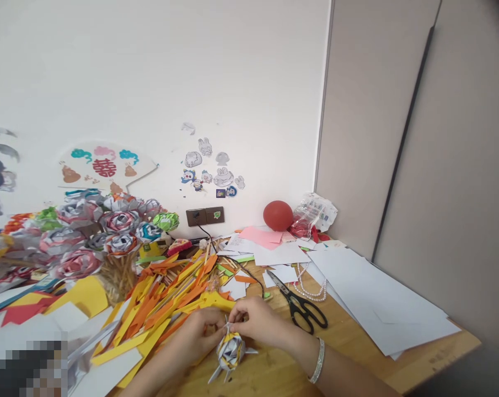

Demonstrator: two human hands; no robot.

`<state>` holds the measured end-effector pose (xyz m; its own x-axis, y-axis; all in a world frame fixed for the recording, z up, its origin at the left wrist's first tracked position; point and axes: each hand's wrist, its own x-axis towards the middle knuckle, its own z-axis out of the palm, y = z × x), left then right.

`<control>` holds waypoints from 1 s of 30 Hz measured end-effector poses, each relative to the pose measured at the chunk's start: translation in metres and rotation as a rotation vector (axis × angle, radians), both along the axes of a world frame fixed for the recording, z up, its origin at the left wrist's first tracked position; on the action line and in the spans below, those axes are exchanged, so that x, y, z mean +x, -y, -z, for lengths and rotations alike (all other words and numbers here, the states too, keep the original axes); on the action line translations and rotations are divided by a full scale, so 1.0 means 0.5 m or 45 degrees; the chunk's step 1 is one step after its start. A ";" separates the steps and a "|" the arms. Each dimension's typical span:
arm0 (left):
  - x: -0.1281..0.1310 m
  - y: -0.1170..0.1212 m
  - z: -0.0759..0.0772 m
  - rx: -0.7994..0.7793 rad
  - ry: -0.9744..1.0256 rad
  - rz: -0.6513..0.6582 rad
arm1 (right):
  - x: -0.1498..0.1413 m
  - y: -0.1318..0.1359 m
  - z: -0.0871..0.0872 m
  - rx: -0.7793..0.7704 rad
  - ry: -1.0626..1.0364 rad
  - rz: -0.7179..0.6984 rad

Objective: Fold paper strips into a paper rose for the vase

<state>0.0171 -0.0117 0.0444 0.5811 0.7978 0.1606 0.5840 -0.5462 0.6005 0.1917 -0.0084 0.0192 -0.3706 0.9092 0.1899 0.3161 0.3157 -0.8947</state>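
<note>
Above the front part of the wooden table, a small paper flower (231, 352) in white, grey and yellow hangs below my fingers. My left hand (203, 331) is closed in a pinch at its narrow upper end. From the other side my right hand (253, 322), with a sparkling bracelet (317, 359) on the wrist, pinches the same end. Thin white paper strips stick out below and beside the flower. What exactly lies between the fingertips is partly hidden. Black-handled scissors (301, 306) lie to the right of my right hand.
Orange and yellow paper strips (162, 298) are heaped left of my hands. Finished paper flowers (119, 223) stand in bunches at the back left. White sheets (377, 303) cover the right side, beside a pearl string (313, 292). A red balloon (278, 215) rests near the wall.
</note>
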 end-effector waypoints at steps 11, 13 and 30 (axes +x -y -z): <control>-0.017 0.001 -0.021 -0.225 0.135 0.101 | 0.014 0.011 -0.021 0.248 0.085 -0.065; -0.019 -0.004 -0.020 -0.329 0.268 0.104 | 0.016 0.013 -0.021 0.329 0.060 -0.059; 0.009 -0.017 0.041 -0.254 0.623 -0.134 | 0.032 0.007 -0.031 0.797 0.132 -0.299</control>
<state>0.0217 -0.0033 0.0239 0.3917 0.8903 0.2320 0.2550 -0.3474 0.9024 0.2076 -0.0120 0.0345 -0.5898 0.5324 0.6072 0.2503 0.8354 -0.4894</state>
